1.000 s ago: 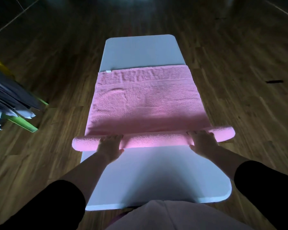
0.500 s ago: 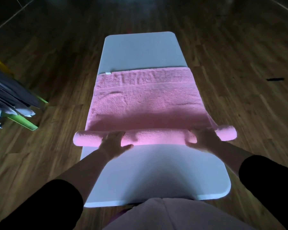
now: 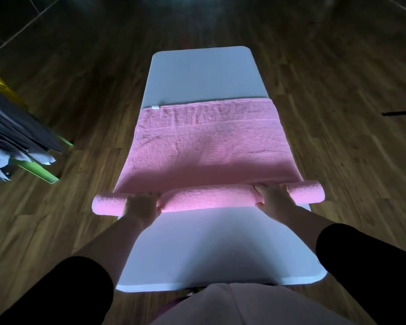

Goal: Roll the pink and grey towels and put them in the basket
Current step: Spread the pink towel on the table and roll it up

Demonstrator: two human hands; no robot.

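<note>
Pink towel [image 3: 209, 146] half-rolled on white table [image 3: 204, 73], both hands gripping roll, dark clothes [image 3: 17, 127] left

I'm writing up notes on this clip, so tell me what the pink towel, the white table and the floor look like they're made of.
Pink towel: looped terry cloth, likely cotton; fuzzy matte pile, flat woven band near its far edge.
White table: probably moulded plastic; smooth, even, rounded corners, soft sheen.
Floor: wood or wood-look laminate; staggered grained planks, slightly glossy.

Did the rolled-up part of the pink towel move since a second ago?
Yes. The roll has crept away from the person, up the white table: more bare table shows in front of it, and less flat pink towel is left beyond.
</note>
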